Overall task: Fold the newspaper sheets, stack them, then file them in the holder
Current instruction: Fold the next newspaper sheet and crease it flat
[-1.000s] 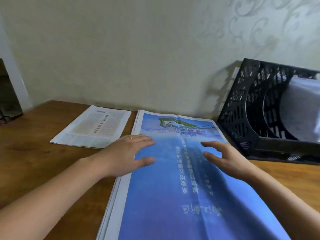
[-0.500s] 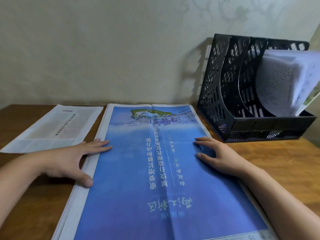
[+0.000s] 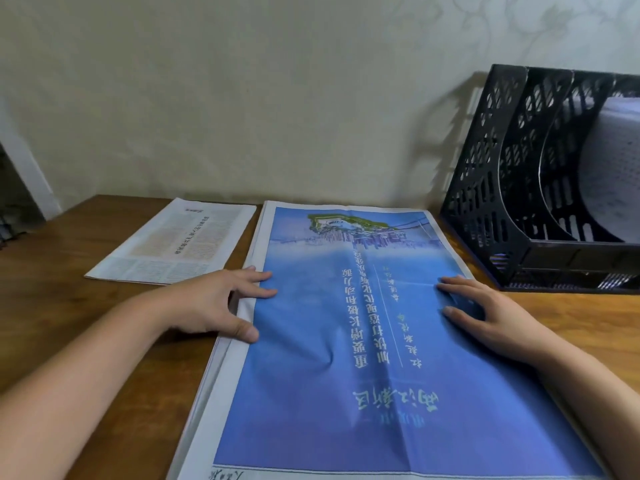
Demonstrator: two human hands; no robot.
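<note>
1. Wooden table (image 3: 86, 244) carries everything we see; at about 10 o'clock a folded newspaper (image 3: 180, 242) with grey columns of print lies flat, apart from our hands.
2. We rest our left hand (image 3: 211, 303) at 9 o'clock on the left margin of the blue newspaper (image 3: 346, 341), fingers spread and nearly straight, thumb pressed to the white border; it grips nothing.
3. We see the blue newspaper lying flat in the middle, running from 12 to 6 o'clock, its text upside down to us.
4. We lay our right hand (image 3: 491, 317) at 3 o'clock on the sheet's right side, fingers extended, pressing down and gripping nothing.
5. At 2 o'clock the black file holder (image 3: 485, 188) stands near the wall, with white paper (image 3: 616, 174) curled in a far compartment.
</note>
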